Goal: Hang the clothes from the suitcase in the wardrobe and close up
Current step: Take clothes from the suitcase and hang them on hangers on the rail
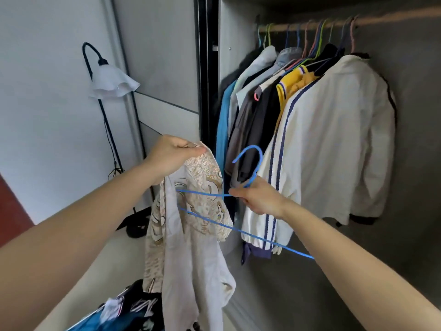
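My left hand [173,155] grips the top edge of a cream shirt with a gold pattern [191,230], which hangs down in front of me. My right hand [259,199] holds a blue wire hanger [250,168] at its neck, hook pointing up. One arm of the hanger runs into the shirt; the bottom wire slants down to the right. The open wardrobe holds a rail [334,22] with several garments on coloured hangers, nearest a white jacket with navy stripes [329,144]. At the bottom left lies a heap of dark and blue clothes [133,309]; I cannot see the suitcase itself.
The wardrobe's sliding door with a dark frame [207,68] stands left of the opening. A black floor lamp with a white shade [112,83] stands against the wall at left, its base on the floor. The rail is crowded with hangers.
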